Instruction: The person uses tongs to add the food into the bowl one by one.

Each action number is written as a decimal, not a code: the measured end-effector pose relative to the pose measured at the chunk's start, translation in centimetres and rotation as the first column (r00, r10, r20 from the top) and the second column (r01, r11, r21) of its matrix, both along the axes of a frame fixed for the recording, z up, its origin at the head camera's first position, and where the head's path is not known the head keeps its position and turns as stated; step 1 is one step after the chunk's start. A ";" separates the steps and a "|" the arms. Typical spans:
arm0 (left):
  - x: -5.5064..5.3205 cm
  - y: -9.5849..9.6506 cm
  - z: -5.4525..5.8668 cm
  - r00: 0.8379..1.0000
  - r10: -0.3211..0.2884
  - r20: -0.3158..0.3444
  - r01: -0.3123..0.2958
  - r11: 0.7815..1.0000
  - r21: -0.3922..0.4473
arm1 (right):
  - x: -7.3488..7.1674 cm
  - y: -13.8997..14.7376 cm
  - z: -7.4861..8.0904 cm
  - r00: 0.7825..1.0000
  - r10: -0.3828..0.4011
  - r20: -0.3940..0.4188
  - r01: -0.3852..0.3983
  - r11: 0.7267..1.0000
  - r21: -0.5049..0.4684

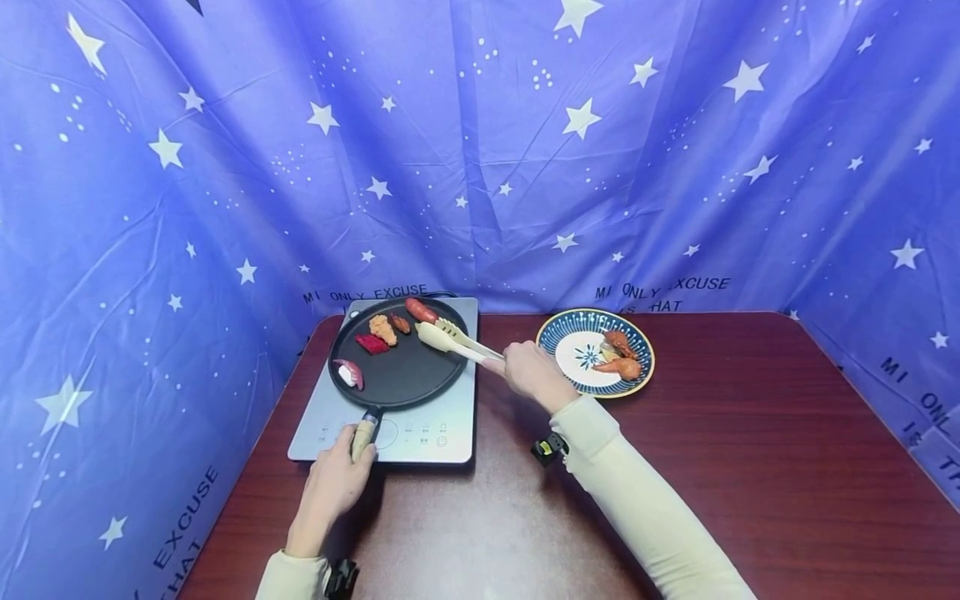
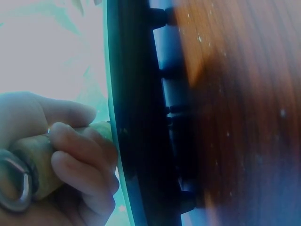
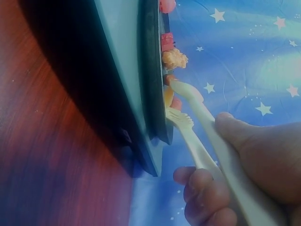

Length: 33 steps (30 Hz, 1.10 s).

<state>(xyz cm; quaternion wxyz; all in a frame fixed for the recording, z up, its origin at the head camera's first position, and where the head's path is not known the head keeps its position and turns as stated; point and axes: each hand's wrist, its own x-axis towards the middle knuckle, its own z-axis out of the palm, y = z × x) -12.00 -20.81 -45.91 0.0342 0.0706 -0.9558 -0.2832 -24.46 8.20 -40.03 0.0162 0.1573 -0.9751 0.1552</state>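
My left hand (image 1: 337,475) grips the pale wooden handle (image 1: 364,435) of a round black frying pan (image 1: 405,375), its fingers wrapped round the handle (image 2: 40,162) in the left wrist view. With my right hand (image 1: 536,375) I hold cream-coloured tongs (image 1: 457,343), thumb on one arm and fingers round the other. The tong tips are parted, low over the pan's right side, close beside a red sausage (image 1: 420,311). Also in the pan lie a small brown piece (image 1: 401,323), a golden fried piece (image 1: 382,329), a dark red piece (image 1: 371,343) and a pink-and-white piece (image 1: 349,375).
The pan stands on a silver induction cooker (image 1: 427,446) at the left of the reddish wooden table (image 1: 720,442). Right of my right hand is a blue-patterned plate (image 1: 573,367) with browned chicken pieces (image 1: 621,367) on it. A blue starry curtain (image 1: 510,233) hangs close behind the table.
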 end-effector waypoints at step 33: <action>0.1 0.1 0.2 1.000 0.016 0.018 -0.016 1.000 0.016 | 0.3 -0.2 1.3 1.000 0.003 -0.003 -0.003 1.000 -0.028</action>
